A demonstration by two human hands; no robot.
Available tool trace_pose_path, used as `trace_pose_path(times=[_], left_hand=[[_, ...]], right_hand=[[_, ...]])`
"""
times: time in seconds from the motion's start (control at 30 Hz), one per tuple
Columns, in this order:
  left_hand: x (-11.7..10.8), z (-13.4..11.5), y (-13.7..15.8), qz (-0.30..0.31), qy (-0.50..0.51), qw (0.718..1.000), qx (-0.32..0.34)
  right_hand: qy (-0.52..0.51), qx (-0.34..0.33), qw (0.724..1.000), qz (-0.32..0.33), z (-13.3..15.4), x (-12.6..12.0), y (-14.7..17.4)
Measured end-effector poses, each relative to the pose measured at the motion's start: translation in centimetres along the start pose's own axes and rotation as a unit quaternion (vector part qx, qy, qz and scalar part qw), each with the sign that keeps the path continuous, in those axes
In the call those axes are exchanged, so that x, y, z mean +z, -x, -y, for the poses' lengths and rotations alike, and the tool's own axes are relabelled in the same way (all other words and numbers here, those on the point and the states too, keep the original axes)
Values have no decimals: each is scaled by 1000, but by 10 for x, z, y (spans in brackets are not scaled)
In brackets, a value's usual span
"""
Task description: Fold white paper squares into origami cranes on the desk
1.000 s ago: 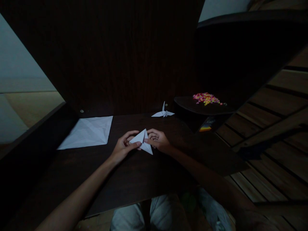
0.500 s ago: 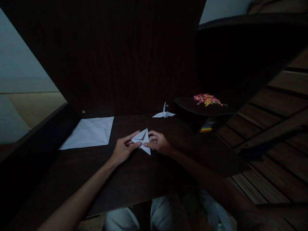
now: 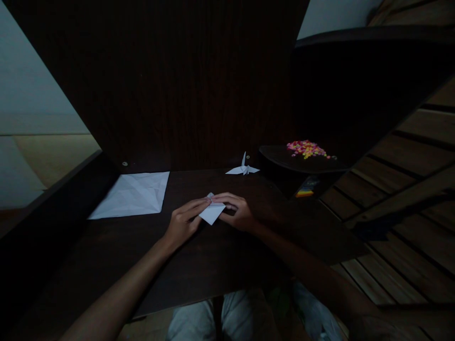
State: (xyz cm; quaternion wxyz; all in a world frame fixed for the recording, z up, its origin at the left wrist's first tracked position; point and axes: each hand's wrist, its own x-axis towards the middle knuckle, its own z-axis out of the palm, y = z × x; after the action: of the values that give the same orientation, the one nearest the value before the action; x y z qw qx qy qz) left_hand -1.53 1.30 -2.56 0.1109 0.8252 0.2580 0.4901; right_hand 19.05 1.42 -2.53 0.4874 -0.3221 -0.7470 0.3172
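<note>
A small piece of folded white paper [image 3: 212, 215] lies between my two hands over the dark desk [image 3: 177, 274], one corner pointing toward me. My left hand [image 3: 183, 220] grips it from the left, fingers resting across its far part. From the other side my right hand [image 3: 240, 213] holds it, fingertips pressed on the far part near the left fingertips. The fingers hide some of the paper's upper folds. Beyond my hands, against the back panel, stands a folded white paper crane [image 3: 243, 169].
A creased white sheet [image 3: 133, 195] lies flat on the left of the desk. To the right, a low rounded shelf [image 3: 273, 158] bears a pile of small colourful pieces [image 3: 307, 148], with a yellow-edged object [image 3: 304, 193] beneath it. Dark panels stand behind and at the left.
The folded paper has turned, and its near corner now points straight toward me. My fingers have moved from its sides and near face onto its far part.
</note>
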Motion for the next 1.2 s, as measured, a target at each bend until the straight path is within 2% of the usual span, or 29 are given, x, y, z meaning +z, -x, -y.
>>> trace_pose_path(times=[0.13,0.23,0.33,0.43,0.53,0.63,0.7,0.8,1.03,1.1,1.2], left_hand=[[2,4,0,20,-21,999,15],[3,3,-2,20,-15,1000,6],[2,-2,-4,20,16,999,-38],[-2,-6,-7,26,65,991,-110],[-5,-9,-9,22,142,970,-198],[-5,-9,-9,7,247,929,-277],[-4,-9,-9,9,299,900,-318],[-2,-6,-9,16,338,872,-355],[-3,-6,-8,52,336,835,-434],[-3,-7,-8,56,332,836,-434],[-3,-8,-8,49,313,851,-418]], right_hand=[[18,-63,998,25,4,-3,-2],[36,-85,995,31,3,-6,-3],[36,-90,995,29,1,-7,-4],[30,-87,996,22,1,-8,-3],[25,-80,996,9,3,-7,-3],[19,-84,996,-1,3,-6,-3],[13,-88,996,-5,3,-6,-3],[-2,-85,996,-7,3,-5,-3],[-22,-54,998,-5,8,-5,-2],[-35,-44,998,-6,8,-4,-2],[-48,-20,999,-10,7,-2,0]])
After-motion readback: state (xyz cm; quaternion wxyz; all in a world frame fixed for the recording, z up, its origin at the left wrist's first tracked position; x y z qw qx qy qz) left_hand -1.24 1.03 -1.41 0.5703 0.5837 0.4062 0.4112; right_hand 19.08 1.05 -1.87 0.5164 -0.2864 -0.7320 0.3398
